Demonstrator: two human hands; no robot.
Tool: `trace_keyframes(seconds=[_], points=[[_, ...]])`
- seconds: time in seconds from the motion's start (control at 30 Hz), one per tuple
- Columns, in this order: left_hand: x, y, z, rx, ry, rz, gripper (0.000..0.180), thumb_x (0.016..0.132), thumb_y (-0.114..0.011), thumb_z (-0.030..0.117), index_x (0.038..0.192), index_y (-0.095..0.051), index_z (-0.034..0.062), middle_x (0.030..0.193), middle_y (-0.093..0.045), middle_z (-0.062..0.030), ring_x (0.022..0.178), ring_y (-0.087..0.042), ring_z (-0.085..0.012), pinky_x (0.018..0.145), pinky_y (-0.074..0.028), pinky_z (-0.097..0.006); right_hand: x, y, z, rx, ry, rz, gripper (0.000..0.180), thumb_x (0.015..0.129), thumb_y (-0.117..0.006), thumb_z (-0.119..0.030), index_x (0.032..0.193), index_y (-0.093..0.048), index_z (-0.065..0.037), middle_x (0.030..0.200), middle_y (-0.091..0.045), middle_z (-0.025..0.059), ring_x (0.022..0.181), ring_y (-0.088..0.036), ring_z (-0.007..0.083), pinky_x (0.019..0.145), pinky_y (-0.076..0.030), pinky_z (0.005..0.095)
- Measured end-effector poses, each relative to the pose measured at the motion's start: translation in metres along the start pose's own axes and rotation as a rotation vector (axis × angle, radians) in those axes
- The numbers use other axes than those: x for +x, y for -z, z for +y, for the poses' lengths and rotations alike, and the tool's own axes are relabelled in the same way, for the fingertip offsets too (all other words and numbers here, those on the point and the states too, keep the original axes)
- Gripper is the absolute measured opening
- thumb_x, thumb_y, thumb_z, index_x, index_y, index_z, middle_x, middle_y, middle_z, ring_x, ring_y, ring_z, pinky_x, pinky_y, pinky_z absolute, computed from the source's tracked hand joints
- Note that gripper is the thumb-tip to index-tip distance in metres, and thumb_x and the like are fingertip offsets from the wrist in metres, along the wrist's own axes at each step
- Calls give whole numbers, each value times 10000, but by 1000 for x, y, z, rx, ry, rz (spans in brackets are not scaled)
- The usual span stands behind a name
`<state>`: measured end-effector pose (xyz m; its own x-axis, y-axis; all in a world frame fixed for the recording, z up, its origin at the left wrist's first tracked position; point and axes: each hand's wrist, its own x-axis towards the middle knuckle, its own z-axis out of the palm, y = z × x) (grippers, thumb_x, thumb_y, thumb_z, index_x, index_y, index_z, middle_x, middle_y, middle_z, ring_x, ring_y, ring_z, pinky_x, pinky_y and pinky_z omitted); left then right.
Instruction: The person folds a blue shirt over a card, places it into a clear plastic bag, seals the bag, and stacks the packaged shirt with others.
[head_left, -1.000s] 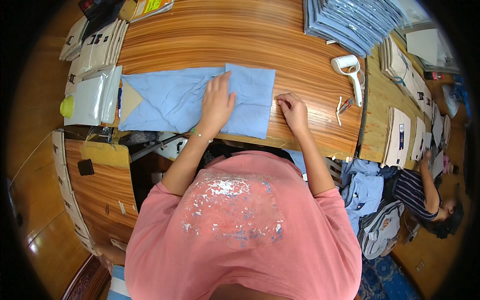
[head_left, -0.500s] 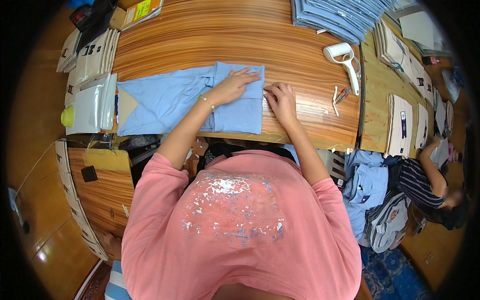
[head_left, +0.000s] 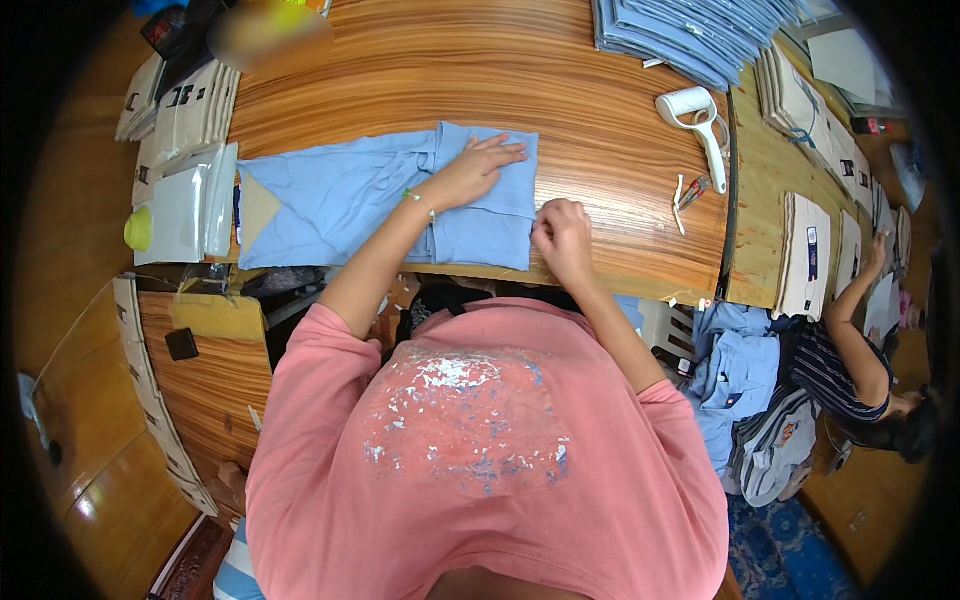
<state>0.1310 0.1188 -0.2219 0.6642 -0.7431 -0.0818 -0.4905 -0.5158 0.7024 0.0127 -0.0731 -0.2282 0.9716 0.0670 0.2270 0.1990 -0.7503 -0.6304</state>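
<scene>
- While the light blue garment (head_left: 350, 200) lies spread along the near edge of the wooden table (head_left: 600, 110), the left hand (head_left: 478, 170) rests flat on its folded right part, fingers spread wide, holding nothing.
- The right hand (head_left: 562, 232) is curled narrow at the garment's right edge, fingertips pinching or touching the cloth; which of the two I cannot tell.
- A white lint roller (head_left: 695, 115) lies well apart to the right, with small snips (head_left: 690, 190) near it.
- A stack of folded blue garments (head_left: 690, 30) sits at the far right of the table.
- Compared with half a second ago, the left hand has slid further right across the fold, and the right hand sits lower along the edge.
</scene>
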Motion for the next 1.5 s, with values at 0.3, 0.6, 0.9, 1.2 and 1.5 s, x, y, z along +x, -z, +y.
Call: trace_keyframes(seconds=[0.3, 0.6, 0.9, 1.2, 1.5], points=[[-20, -3, 37, 57, -47, 302, 550, 791, -454, 30, 1335, -418, 107, 1433, -343, -81, 1364, -220, -284, 1093, -92, -545, 5, 20, 4, 91, -35, -22, 129, 737, -632, -92, 851, -581, -59, 848, -550, 97, 837, -498, 303, 742, -403, 402], [-83, -102, 85, 237, 334, 441, 852, 772, -610, 402, 1394, -219, -29, 1472, -130, -236, 1379, -74, -375, 1027, -61, -642, 107, 28, 29, -239, 750, -299, 534, 732, -651, -100, 1233, -525, -235, 1314, -439, 68, 1209, -427, 238, 1005, -286, 526], [-116, -65, 106, -387, 416, 361, 541, 923, -410, 279, 1373, -306, -4, 1476, -174, -193, 1383, -83, -352, 1075, -101, -543, 156, 35, -32, -339, 980, -891, 289, 780, -559, -109, 1060, -618, -150, 1068, -616, 77, 1068, -551, 239, 1041, -306, 495], [-230, -5, 81, -1783, 339, 370, 553, 941, -389, 323, 1344, -322, -50, 1369, -404, -151, 1255, -407, -238, 1061, -299, -384, 186, 46, -164, 22, 583, -1466, 329, 743, -510, -89, 1056, -586, -18, 931, -622, 213, 878, -586, 363, 810, -448, 413], [-274, 46, -66, -1172, 729, 1138, 482, 940, -455, 279, 1328, -353, 12, 1171, -507, -99, 1001, -529, -146, 854, -437, -308, 240, -152, -121, 338, 214, -685, 376, 808, -664, -247, 1040, -562, 31, 886, -628, 147, 766, -579, 218, 675, -460, 322]])
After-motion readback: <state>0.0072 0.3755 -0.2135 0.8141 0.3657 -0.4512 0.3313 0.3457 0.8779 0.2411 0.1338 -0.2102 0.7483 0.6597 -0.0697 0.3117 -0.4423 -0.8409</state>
